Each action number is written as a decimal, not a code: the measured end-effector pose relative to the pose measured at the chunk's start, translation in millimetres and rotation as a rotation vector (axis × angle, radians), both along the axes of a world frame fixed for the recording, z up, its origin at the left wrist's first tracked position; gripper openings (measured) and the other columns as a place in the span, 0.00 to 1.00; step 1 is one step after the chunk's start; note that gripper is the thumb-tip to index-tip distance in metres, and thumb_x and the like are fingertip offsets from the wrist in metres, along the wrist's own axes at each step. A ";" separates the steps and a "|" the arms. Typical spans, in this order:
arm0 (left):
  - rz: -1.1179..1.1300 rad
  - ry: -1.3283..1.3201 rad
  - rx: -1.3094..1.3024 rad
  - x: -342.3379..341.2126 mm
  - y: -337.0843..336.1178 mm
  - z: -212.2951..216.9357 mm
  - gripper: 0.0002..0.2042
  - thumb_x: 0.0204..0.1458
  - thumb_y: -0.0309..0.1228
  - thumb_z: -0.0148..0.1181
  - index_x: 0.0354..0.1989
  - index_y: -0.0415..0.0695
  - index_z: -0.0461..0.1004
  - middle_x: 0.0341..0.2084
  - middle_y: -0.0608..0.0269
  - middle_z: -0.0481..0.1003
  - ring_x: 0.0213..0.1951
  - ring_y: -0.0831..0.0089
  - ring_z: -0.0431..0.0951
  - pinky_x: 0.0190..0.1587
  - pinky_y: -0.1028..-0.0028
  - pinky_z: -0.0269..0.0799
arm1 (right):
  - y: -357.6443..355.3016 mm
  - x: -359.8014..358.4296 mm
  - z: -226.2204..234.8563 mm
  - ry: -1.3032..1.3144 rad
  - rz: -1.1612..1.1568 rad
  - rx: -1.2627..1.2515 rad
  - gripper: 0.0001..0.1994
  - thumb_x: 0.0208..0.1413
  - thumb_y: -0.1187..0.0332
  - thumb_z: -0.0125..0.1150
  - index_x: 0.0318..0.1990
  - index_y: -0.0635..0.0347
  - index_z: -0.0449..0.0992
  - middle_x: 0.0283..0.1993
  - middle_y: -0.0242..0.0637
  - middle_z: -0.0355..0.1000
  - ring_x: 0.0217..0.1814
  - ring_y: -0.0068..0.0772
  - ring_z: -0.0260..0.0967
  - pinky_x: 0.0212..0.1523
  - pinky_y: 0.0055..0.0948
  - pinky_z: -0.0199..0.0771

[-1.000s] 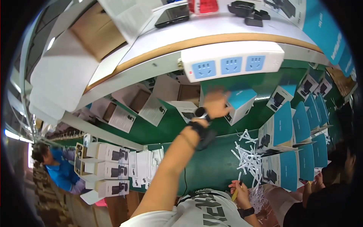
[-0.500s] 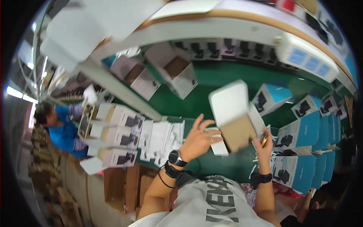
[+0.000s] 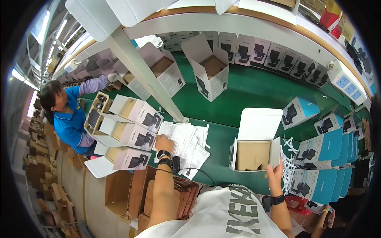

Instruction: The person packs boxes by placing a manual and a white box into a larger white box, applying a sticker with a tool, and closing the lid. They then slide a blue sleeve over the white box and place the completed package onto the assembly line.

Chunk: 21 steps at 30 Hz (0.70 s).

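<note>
An open white box (image 3: 233, 156) with a brown cardboard insert (image 3: 254, 155) stands at the right of the green table, its white lid flap (image 3: 260, 123) raised. My right hand (image 3: 274, 175) is at the near right corner of this box, thumb toward its front and fingers along its side; whether it also holds something small is hidden. Away to the left, my left hand (image 3: 163, 143) rests at the left edge of a spread pile of white leaflets (image 3: 186, 137), beside several printed boxes. Its fingers curl downward, and their tips are hidden.
Several open printed boxes (image 3: 137, 139) stand left of the leaflets. Shredded white paper (image 3: 289, 152) and blue-and-white boxes (image 3: 307, 184) are at the right. A metal post (image 3: 145, 75) rises at the far edge. A co-worker in blue (image 3: 68, 123) reaches from the left.
The box, tilted between my hands before, now stands upright on the table. My left hand has moved left to the leaflets. My right hand is lower; the yellow item seen in it no longer shows clearly.
</note>
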<state>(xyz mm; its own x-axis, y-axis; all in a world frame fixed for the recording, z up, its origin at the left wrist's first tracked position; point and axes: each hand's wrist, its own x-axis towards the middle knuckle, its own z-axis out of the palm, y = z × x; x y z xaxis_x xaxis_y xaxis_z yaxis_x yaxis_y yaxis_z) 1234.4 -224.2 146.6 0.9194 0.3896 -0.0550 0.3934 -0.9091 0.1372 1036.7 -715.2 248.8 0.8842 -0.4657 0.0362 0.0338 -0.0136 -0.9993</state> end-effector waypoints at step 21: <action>-1.152 -0.538 -1.017 -83.5 -251.9 217.3 0.45 0.43 0.29 0.73 0.71 0.42 0.55 0.64 0.44 0.61 0.60 0.51 0.71 0.68 0.44 0.62 | -23.2 -95.2 -76.4 0.387 0.135 0.591 0.11 0.71 0.69 0.56 0.56 0.62 0.75 0.44 0.35 0.77 0.34 0.18 0.66 0.35 0.21 0.68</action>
<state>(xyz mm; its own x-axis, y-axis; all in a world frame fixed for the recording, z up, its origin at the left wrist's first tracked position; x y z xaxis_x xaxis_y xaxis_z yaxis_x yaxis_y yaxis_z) 1150.9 -476.2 363.9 0.6794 -0.4736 0.5605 -0.6820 -0.1257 0.7205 941.5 -738.3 172.4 0.8338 -0.1963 -0.5159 -0.3611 0.5129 -0.7788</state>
